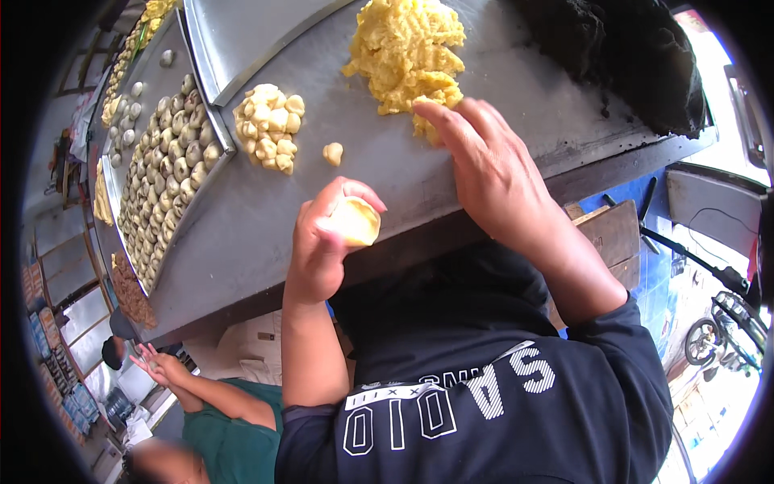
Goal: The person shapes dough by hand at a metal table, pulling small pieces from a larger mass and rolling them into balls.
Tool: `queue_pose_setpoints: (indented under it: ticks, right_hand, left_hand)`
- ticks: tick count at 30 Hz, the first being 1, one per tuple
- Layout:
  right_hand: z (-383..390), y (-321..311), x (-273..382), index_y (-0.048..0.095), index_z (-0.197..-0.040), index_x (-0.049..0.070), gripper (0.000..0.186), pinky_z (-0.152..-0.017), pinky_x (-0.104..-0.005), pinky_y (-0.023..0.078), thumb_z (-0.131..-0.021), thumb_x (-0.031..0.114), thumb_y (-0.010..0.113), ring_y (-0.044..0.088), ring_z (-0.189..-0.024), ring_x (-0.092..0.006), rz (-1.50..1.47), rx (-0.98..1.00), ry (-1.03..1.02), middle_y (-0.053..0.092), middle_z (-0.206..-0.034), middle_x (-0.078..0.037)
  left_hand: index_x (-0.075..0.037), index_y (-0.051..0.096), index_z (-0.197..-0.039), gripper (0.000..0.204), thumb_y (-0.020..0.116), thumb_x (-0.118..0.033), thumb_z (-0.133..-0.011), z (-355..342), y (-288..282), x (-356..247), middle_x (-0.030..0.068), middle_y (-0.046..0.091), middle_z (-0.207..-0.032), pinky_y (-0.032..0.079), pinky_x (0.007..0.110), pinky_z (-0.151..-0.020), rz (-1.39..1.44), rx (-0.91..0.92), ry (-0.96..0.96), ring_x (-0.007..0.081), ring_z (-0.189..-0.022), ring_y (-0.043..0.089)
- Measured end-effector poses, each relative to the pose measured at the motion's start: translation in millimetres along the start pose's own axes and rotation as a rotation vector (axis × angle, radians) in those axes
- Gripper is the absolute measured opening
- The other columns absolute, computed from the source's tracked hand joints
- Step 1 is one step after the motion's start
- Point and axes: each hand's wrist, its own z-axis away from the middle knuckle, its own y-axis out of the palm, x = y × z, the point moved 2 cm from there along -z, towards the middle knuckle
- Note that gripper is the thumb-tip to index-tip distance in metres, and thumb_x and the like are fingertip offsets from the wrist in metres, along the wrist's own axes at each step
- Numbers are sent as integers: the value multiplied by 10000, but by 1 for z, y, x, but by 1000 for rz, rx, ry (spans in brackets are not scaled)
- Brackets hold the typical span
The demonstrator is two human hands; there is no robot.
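The long steel tray [211,121] holds rows of pale filled dumplings [165,173]. The left hand [322,242] is closed around a pale yellow dough piece [355,220]. The right hand [484,165], fingers spread, presses the crumbly yellow filling mound [407,48] on the steel table [258,234].

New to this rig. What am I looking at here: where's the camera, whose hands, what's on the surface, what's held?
There is one picture, from a fisheye camera worn on a person's head, looking down; straight edges bend near the rim. No machine: two bare hands. The left hand holds a pale dough piece, cupped between the fingers. The right hand reaches into a yellow filling mound on the metal table. Nearby lie a pile of small dough lumps, one loose lump, and a metal tray packed with shaped dumplings. At the lower left, another person in a green shirt raises a hand.
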Motion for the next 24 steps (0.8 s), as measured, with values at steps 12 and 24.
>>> queue_pose_setpoints:
  ticks: [12, 24]
  right_hand:
    - [-2, -21, 34, 789, -1292, 54, 479, -932, -483, 621, -855, 185, 936, 733, -1086, -373, -382, 119, 7, 732, -1126, -127]
    - [-7, -9, 57, 744, -1374, 46, 581, -956, -452, 608, -833, 195, 894, 697, -1092, -324, -304, 161, -25, 716, -1176, -114]
  left_hand:
    - [-62, 722, -964, 594, 1158, -277, -622, 1, 10, -1, 30, 745, -934, 548, 329, -698, -485, -77, 123, 162, -770, 694]
    - [-32, 805, -987, 417, 1062, -192, -700, -2, 24, -5, 123, 808, -1004, 643, 422, -750, -643, -4, 229, 330, -879, 816]
